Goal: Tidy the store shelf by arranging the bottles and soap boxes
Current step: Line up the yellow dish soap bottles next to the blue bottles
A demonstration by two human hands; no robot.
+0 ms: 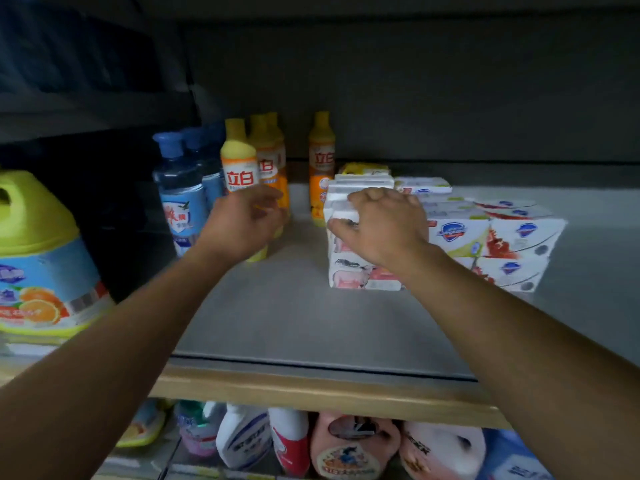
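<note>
Soap boxes (pixel 349 237) stacked mid-shelf, yellow bottle (pixel 242 181) to their left.
Right hand (pixel 384 226) grasps the top box: light, stiff card, best held by its sides. Left hand (pixel 242 223) curls around the slippery bottle's body.

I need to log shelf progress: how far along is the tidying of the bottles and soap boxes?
Partly done. The blue bottles stand in a row, and the shield-logo soap boxes are stacked. In hand: the right hand grips the pink soap box stack; the left hand reaches the front yellow bottle. Left: one yellow-capped bottle stands apart.
</note>
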